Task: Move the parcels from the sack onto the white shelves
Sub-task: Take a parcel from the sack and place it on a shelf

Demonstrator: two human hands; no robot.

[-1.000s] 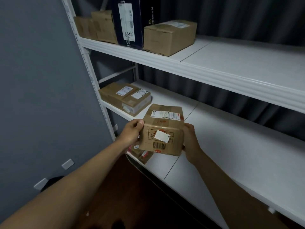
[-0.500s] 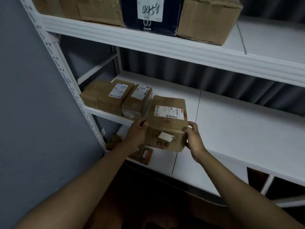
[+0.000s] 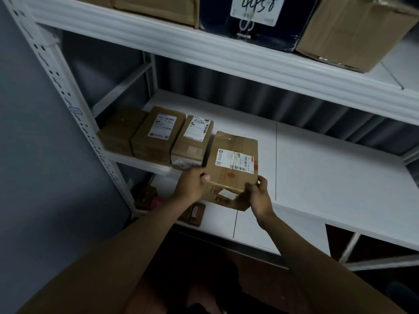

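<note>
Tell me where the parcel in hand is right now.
Head view, centre: the held parcel sits at the middle shelf's front edge, right of the labelled parcel, gripped by both hands.

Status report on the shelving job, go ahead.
Both hands, left and right, grip the parcel. Parcel at middle shelf front edge. Three parcels alongside, left.

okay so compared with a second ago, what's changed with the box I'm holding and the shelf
The cardboard parcel went forward and down onto the middle shelf, ending beside the row of three parcels; its front end overhangs the edge. The left hand and right hand kept their grip on its near corners. The row and the top-shelf boxes did not move.
</note>
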